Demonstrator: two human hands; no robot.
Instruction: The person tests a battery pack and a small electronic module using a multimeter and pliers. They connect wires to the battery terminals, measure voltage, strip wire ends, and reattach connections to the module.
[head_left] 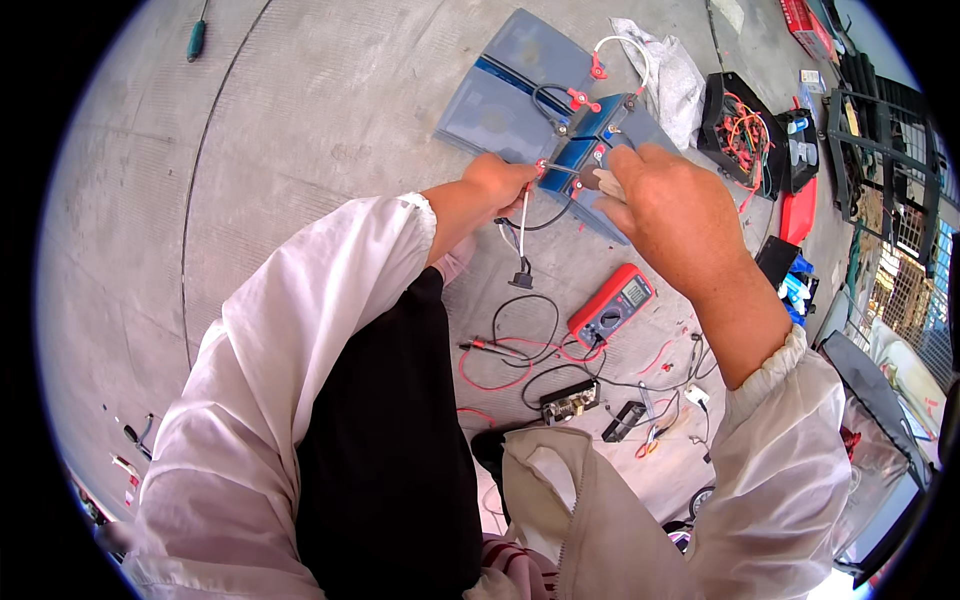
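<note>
From where I stand, the grey-and-blue batteries lie close together on the floor, ahead of the person. The left hand pinches at a red terminal where a white cable ends; the right hand is closed around what looks like a screwdriver, its tip near this terminal. I judge that fastening work is in hand, which calls for a steady left hand. Farther right, a black box contains tangled coloured wires; the tray beside it holds blue and clear pieces.

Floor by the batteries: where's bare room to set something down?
Bare floor lies between the dark line and the batteries, above the left sleeve. Crowded: right of them, by the black wire box, and below, around the red multimeter.
</note>
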